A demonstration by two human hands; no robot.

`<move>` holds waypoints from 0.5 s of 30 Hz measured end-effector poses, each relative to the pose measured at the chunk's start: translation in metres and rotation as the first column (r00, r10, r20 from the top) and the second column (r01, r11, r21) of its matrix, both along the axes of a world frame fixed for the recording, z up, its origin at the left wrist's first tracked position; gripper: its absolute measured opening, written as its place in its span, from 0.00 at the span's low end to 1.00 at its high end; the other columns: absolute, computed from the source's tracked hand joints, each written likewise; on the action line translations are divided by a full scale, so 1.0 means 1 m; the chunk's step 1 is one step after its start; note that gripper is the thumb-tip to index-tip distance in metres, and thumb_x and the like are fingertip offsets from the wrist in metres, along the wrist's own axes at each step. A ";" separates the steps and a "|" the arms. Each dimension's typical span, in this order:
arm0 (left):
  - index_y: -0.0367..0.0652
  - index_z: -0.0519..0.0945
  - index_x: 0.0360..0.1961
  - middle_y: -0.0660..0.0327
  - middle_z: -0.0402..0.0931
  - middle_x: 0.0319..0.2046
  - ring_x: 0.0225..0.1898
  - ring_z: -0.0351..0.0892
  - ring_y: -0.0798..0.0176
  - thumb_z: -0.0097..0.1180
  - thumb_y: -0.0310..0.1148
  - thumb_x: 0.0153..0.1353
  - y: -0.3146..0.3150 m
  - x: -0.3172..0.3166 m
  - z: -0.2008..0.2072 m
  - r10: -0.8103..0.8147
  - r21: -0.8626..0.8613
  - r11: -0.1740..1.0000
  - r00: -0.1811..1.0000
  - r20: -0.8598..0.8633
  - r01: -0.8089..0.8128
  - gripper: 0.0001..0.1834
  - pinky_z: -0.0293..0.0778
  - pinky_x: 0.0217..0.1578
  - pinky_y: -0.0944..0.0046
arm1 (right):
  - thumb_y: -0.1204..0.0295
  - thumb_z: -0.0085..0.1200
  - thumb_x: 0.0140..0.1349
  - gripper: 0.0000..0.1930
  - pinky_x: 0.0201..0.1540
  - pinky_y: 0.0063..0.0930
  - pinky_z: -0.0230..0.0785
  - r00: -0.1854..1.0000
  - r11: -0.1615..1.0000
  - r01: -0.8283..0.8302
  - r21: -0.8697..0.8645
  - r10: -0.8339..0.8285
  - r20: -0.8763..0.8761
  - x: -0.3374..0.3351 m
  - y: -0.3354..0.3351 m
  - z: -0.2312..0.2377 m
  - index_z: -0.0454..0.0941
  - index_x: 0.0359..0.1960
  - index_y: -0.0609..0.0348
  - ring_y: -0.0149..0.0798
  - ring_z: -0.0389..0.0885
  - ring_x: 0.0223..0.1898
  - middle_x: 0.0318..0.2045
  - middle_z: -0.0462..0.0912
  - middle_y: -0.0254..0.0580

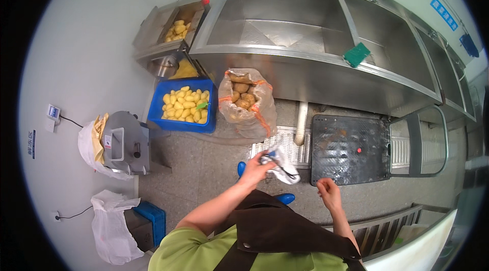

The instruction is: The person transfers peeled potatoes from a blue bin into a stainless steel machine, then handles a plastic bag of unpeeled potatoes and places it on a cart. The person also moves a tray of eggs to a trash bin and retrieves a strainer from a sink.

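Observation:
My left hand (254,170) is closed on a crumpled white bundle with a black cord (283,166), held out in front of my body above the floor. What the bundle is, I cannot make out. To the right, my right hand (329,192) hangs near the front edge of a black platform cart (351,148), its fingers curled in. Whether anything small is inside them is hidden. Beyond my left hand stands an open translucent sack (265,113) of unpeeled potatoes (245,97). Beside it on the left is a blue crate (191,126) of peeled potatoes (184,104).
Steel sinks (275,62) run along the far wall, with a green scouring pad (356,55) on their rim. At the far left a steel machine (165,64) holds more potatoes. A drum-shaped machine (130,141) stands left. A white pipe (301,123) meets a floor grate (260,143).

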State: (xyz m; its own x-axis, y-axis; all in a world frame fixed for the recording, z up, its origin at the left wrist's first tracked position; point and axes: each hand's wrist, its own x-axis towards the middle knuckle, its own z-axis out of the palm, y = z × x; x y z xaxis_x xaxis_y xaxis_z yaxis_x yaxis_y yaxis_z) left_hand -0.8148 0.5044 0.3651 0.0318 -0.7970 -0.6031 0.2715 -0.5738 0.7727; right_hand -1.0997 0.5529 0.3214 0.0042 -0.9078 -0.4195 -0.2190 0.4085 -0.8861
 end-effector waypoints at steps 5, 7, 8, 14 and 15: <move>0.39 0.73 0.47 0.67 0.74 0.27 0.16 0.64 0.79 0.63 0.29 0.50 0.007 0.135 -0.005 0.283 0.036 0.957 0.950 0.130 -0.289 0.21 0.53 0.12 0.77 | 0.70 0.53 0.61 0.06 0.24 0.15 0.62 0.972 0.963 -0.234 -0.138 0.234 -0.012 0.138 -0.102 0.015 0.73 0.33 0.59 0.21 0.69 0.21 0.19 0.72 0.27; 0.41 0.74 0.46 0.68 0.73 0.26 0.16 0.64 0.79 0.63 0.29 0.49 0.002 0.179 0.012 0.355 0.050 0.926 0.910 0.212 -0.373 0.21 0.54 0.12 0.77 | 0.70 0.52 0.62 0.06 0.25 0.16 0.63 0.962 0.963 -0.248 -0.108 0.258 0.091 0.190 -0.145 0.022 0.73 0.34 0.58 0.21 0.69 0.23 0.21 0.73 0.26; 0.42 0.74 0.46 0.69 0.73 0.26 0.17 0.64 0.79 0.64 0.29 0.49 0.006 0.200 0.011 0.387 0.043 0.913 0.895 0.223 -0.405 0.21 0.55 0.13 0.76 | 0.70 0.52 0.62 0.05 0.27 0.15 0.64 0.961 0.957 -0.262 -0.126 0.271 0.060 0.213 -0.163 0.016 0.73 0.35 0.58 0.20 0.70 0.24 0.22 0.74 0.27; 0.42 0.75 0.43 0.70 0.72 0.24 0.17 0.63 0.79 0.63 0.27 0.48 0.031 0.284 0.003 0.551 0.031 0.814 0.787 0.278 -0.581 0.19 0.53 0.13 0.76 | 0.74 0.53 0.59 0.06 0.33 0.19 0.68 0.892 0.847 -0.420 -0.327 0.452 0.024 0.317 -0.231 0.001 0.73 0.37 0.61 0.25 0.73 0.28 0.26 0.76 0.33; 0.42 0.75 0.43 0.70 0.72 0.24 0.17 0.63 0.78 0.63 0.27 0.48 0.040 0.292 -0.003 0.583 0.042 0.783 0.757 0.296 -0.620 0.18 0.52 0.12 0.76 | 0.74 0.53 0.59 0.07 0.34 0.21 0.68 0.895 0.846 -0.428 -0.317 0.447 -0.015 0.327 -0.239 -0.004 0.73 0.38 0.61 0.27 0.74 0.28 0.27 0.77 0.34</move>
State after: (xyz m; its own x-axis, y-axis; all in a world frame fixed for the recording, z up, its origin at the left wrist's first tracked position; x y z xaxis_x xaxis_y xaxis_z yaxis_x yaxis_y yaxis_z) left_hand -0.5226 0.5441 0.3619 0.6435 -0.4758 -0.5996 0.4008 -0.4579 0.7935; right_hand -0.7726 0.3140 0.3173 0.4462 -0.8882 -0.1096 -0.2567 -0.0097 -0.9664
